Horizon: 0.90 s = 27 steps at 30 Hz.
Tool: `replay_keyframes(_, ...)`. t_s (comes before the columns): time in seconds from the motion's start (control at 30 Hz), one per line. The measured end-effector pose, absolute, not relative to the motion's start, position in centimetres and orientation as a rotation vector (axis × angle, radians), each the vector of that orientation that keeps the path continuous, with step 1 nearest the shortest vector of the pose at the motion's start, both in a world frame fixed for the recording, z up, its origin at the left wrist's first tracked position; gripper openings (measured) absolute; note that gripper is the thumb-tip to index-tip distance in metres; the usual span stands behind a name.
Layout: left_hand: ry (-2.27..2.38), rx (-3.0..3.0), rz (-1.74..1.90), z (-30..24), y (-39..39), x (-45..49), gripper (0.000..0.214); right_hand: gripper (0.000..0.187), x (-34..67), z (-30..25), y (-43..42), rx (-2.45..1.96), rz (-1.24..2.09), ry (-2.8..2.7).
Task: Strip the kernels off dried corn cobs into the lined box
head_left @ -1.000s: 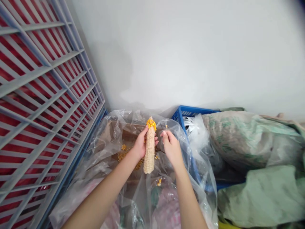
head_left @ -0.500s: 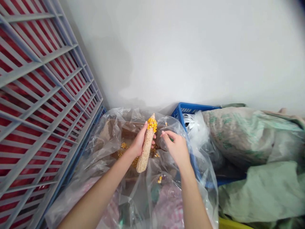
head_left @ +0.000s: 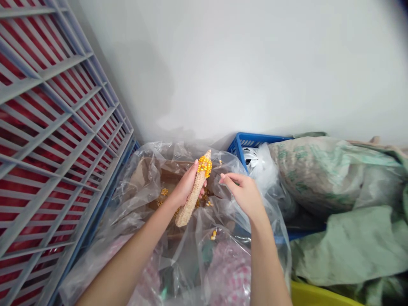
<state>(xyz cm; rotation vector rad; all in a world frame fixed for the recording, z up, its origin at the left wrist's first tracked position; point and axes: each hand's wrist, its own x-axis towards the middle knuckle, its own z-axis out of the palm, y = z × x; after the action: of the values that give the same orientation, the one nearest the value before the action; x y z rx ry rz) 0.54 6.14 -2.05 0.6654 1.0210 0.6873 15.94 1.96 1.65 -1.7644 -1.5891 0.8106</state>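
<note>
My left hand (head_left: 185,188) is closed around a corn cob (head_left: 191,199), tilted with its pointed tip up and away to the right. Yellow kernels (head_left: 204,165) cover only a band near the tip; the lower length is bare. To the right of the cob and apart from it, my right hand (head_left: 245,193) has its thumb and finger pinched together. Whatever may be between those fingertips is too small to make out. Beneath the hands, a clear plastic sheet (head_left: 188,250) lines a cardboard box (head_left: 170,166), with loose kernels (head_left: 165,192) in it.
A grey plastic crate (head_left: 49,80) with red behind its slats stands on the left. To the right, a blue basket (head_left: 267,137) holds white plastic bags and a stuffed sack (head_left: 318,178). Green cloth (head_left: 366,246) lies over a yellow rim (head_left: 318,294). A white wall rises behind.
The right hand has shifted slightly right, away from the cob. The cob leans a bit more to the right in the left hand. The whole view has moved slightly.
</note>
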Motion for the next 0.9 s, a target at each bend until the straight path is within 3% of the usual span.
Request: replay_keyframes(0.9,1.076,0.897,0.696,-2.51,6.13,-0.01,0.052,0.034,16.27,2.27,1.74,-1.795,0.861,-1.622)
